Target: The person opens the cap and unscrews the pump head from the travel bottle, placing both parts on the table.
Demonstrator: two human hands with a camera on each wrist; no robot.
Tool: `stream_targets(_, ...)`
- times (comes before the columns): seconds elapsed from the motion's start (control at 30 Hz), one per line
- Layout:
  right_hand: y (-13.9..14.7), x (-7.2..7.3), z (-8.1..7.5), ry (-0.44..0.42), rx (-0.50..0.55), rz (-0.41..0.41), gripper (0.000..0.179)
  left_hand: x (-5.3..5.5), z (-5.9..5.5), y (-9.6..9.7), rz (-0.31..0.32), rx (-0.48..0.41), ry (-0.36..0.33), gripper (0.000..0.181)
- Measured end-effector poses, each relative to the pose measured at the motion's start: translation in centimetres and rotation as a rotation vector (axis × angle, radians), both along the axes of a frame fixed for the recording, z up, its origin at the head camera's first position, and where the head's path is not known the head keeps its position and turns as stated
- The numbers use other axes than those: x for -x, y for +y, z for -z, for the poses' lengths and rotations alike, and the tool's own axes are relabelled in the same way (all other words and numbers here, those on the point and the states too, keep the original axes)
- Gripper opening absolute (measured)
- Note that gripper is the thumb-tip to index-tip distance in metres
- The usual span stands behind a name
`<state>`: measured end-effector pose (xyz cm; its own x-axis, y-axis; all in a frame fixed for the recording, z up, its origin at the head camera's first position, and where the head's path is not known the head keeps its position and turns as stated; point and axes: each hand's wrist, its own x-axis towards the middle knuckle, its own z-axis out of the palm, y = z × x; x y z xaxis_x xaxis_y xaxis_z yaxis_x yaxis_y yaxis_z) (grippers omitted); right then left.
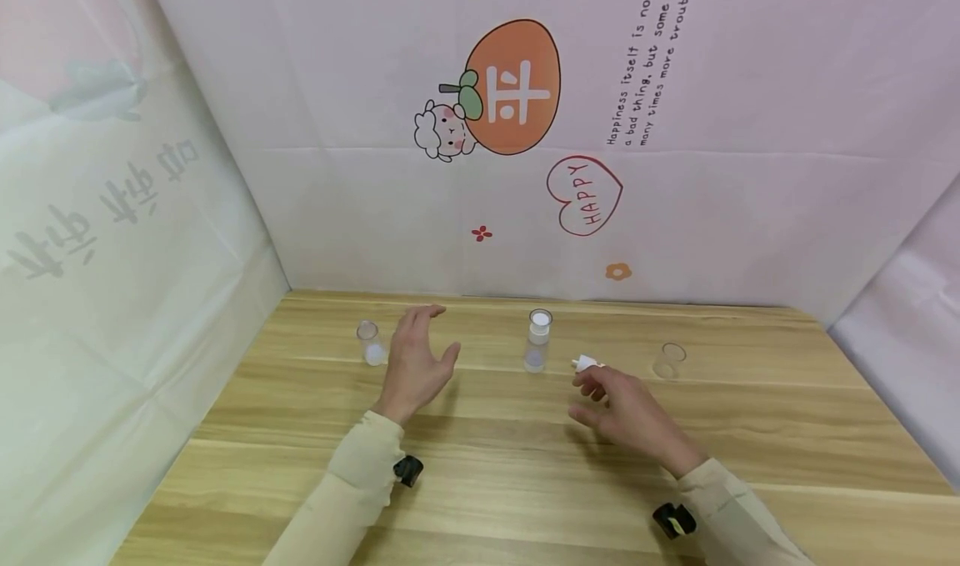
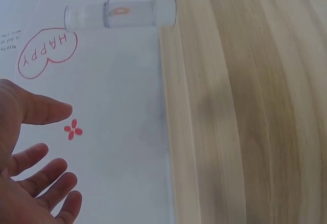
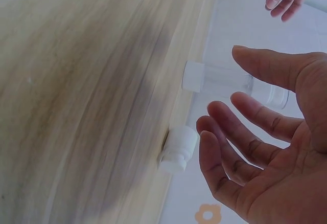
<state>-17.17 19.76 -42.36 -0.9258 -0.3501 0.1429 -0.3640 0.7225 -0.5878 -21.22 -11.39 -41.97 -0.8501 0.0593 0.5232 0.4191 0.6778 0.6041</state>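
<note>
A clear cylindrical container [image 1: 536, 351] with a white bottom stands upright between my hands; the left wrist view shows its see-through wall [image 2: 138, 14]. My left hand [image 1: 416, 370] is held above the table with thumb and fingers apart, holding nothing. To its left is a small clear cup [image 1: 369, 341] with something white at its base. My right hand [image 1: 630, 408], its fingers loosely bent and holding nothing, hovers just in front of a small white nozzle-like cap [image 1: 586, 363]. In the right wrist view this white cap [image 3: 179, 150] lies beyond the fingertips.
A clear empty-looking cup [image 1: 670, 361] stands to the right of the white cap. The wooden table [image 1: 480, 483] meets a printed white cloth backdrop [image 1: 360, 199] just behind these things. Another cloth [image 1: 112, 316] hangs at the left.
</note>
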Motion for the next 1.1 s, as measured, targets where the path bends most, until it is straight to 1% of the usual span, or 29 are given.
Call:
stream_targets(0.17, 0.0, -0.1, 0.0, 0.004, 0.005, 0.000, 0.031, 0.1, 0.3, 0.9, 0.025, 0.005, -0.018, 0.052)
stream_targets(0.27, 0.0, -0.1, 0.0, 0.025, 0.003, -0.007, 0.030, 0.0, 0.4, 1.4, 0.052, -0.007, -0.052, 0.052)
stream_targets(0.53, 0.0, -0.1, 0.1, 0.051, 0.009, -0.007, 0.030, -0.2, 0.5, 2.8, 0.154, -0.065, -0.187, 0.053)
stream_targets(0.67, 0.0, -0.2, 0.0, 0.062, 0.032, -0.029, 0.030, 0.1, 0.8, 3.4, 0.208, -0.097, -0.262, 0.056)
stream_targets(0.77, 0.0, -0.3, -0.1, 0.055, 0.049, -0.039, 0.031, 0.3, 1.1, 3.8, 0.246, -0.132, -0.316, 0.058)
stream_targets(1.0, -0.1, -0.6, -0.2, 0.013, 0.075, -0.031, 0.033, 0.6, 1.6, 4.8, 0.287, -0.213, -0.426, 0.060)
stream_targets(1.1, -0.1, -0.7, -0.2, 0.003, 0.087, -0.034, 0.033, 0.8, 1.9, 5.3, 0.307, -0.246, -0.454, 0.060)
